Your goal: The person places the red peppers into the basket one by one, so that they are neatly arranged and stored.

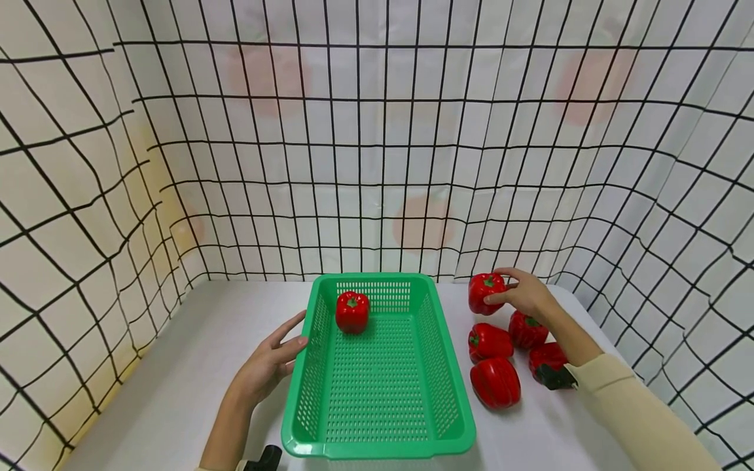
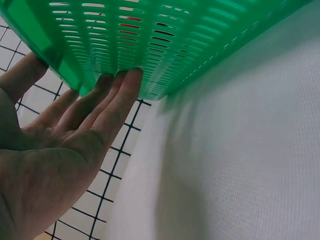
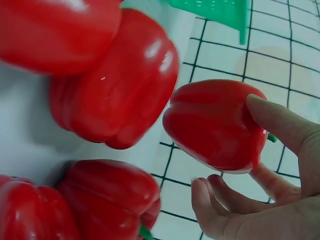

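Pinching a glossy red bell pepper point(image 1: 480, 296) near the far right corner of the white worktop point(image 1: 182, 366), the right-hand grip point(image 1: 525, 293) calls for even pressure; the left-hand grip point(image 1: 264, 367), fingers extended, should lightly steady the green perforated plastic basket point(image 1: 377, 451) along its left side.

Six red bell peppers show in all — one basketed pepper point(image 1: 352, 314), one held pepper point(image 1: 484, 292) and four loose peppers point(image 1: 495, 383) on the single white counter point(image 1: 188, 366). There is one green basket point(image 1: 377, 450), and there are two hands, a left hand point(image 1: 268, 366) and a right hand point(image 1: 527, 292), one for each of the two forearms in view. The dark wrist pieces point(image 1: 265, 459) come to two — one at each wrist — and the pale sleeves point(image 1: 642, 409) likewise number two.
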`<state>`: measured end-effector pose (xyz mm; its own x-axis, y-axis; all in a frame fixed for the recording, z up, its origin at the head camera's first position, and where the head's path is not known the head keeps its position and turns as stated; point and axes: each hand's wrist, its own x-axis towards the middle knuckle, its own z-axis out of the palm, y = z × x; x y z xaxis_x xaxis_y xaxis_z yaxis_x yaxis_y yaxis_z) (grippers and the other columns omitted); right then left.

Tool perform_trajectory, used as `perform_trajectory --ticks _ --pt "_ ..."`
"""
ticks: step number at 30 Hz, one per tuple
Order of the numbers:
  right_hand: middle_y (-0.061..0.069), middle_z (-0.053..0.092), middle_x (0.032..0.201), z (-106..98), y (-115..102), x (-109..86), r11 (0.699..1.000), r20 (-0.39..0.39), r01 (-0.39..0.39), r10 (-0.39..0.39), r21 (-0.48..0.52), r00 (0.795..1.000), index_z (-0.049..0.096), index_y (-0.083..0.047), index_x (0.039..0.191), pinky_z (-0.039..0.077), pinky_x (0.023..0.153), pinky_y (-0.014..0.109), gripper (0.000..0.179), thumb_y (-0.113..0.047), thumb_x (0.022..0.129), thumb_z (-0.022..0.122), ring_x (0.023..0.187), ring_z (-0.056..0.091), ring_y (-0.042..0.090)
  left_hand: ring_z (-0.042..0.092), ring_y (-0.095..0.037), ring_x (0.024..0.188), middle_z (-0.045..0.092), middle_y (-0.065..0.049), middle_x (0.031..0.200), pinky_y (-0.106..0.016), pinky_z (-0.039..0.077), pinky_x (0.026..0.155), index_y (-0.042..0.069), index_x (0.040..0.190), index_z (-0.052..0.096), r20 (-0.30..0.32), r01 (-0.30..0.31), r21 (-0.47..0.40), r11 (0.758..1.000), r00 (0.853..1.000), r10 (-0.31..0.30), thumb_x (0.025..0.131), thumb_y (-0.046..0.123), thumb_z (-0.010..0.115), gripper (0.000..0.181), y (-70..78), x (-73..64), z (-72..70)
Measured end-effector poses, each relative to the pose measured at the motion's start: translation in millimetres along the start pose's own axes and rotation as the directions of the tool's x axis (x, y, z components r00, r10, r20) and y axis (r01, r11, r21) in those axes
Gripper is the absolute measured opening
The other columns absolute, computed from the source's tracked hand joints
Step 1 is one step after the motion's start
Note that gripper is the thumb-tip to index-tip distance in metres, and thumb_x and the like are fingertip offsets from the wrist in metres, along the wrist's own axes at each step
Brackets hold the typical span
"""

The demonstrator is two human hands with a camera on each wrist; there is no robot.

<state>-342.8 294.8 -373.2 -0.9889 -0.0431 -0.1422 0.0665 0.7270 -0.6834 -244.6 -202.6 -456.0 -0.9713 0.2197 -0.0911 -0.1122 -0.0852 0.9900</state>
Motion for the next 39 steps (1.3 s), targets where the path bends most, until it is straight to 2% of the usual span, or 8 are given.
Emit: perform_trajectory --ticks 6,14,18,24,31,39 --pt "0.034 0.047 0.145 -3 -15 -6.5 0.998 -0.013 0.06 -0.06 0.011 0.998 0.03 -0.008 0.158 0.058 0.093 0.052 0.088 -0.032 0.089 0.077 0.119 0.06 0.046 0.07 -0.036 0.115 0.054 -0.018 0.149 -0.045 0.057 0.098 0.028 0.16 0.029 0.001 -0.004 0.002 1.0 1.0 0.004 0.099 0.027 0.065 0.071 -1.2 0.2 -1.1" --pt "0.036 0.05 0.143 -8 -37 -15.2 0.993 -0.022 0.115 -0.115 -0.026 0.993 0.03 -0.007 0.158 0.056 0.094 0.057 0.087 -0.034 0.089 0.077 0.116 0.063 0.046 0.068 -0.036 0.118 0.054 -0.017 0.15 -0.046 0.056 0.099 0.029 0.159 0.031 -0.006 0.004 -0.002 1.0 1.0 -0.004 0.099 0.027 0.066 0.07 -2.1 0.6 -0.4" --pt "0.035 0.049 0.144 -8 -47 -18.8 0.989 -0.015 0.147 -0.147 -0.026 0.989 0.032 -0.008 0.157 0.057 0.094 0.055 0.087 -0.034 0.088 0.078 0.114 0.065 0.045 0.068 -0.036 0.118 0.053 -0.017 0.15 -0.046 0.056 0.099 0.029 0.16 0.03 -0.005 0.001 -0.002 1.0 1.0 -0.001 0.099 0.027 0.066 0.071 -1.4 -0.3 0.0" --pt "0.031 0.051 0.142 -7 -67 -24.3 0.981 -0.026 0.194 -0.194 -0.03 0.981 0.036 -0.01 0.156 0.059 0.091 0.051 0.086 -0.033 0.086 0.08 0.116 0.061 0.045 0.068 -0.035 0.119 0.053 -0.016 0.151 -0.045 0.057 0.099 0.029 0.16 0.03 -0.005 -0.001 -0.005 1.0 1.0 0.001 0.099 0.026 0.066 0.07 -1.7 -0.2 0.1" --pt "0.027 0.049 0.145 6 -89 -25.7 0.973 -0.021 0.226 -0.226 0.034 0.974 0.038 -0.012 0.155 0.058 0.095 0.051 0.083 -0.03 0.086 0.08 0.129 0.052 0.046 0.068 -0.036 0.119 0.052 -0.017 0.151 -0.046 0.056 0.099 0.028 0.16 0.03 -0.007 -0.007 -0.002 1.0 1.0 0.007 0.099 0.026 0.066 0.07 -2.2 0.2 -0.9" --pt "0.027 0.052 0.143 21 -109 -20.8 0.964 -0.014 0.259 -0.259 0.053 0.966 0.04 -0.011 0.154 0.06 0.091 0.047 0.081 -0.028 0.086 0.08 0.124 0.056 0.044 0.068 -0.034 0.119 0.052 -0.018 0.151 -0.044 0.057 0.099 0.027 0.16 0.029 0.012 -0.012 -0.003 1.0 1.0 0.012 0.1 0.024 0.064 0.07 -1.4 0.0 -1.1"
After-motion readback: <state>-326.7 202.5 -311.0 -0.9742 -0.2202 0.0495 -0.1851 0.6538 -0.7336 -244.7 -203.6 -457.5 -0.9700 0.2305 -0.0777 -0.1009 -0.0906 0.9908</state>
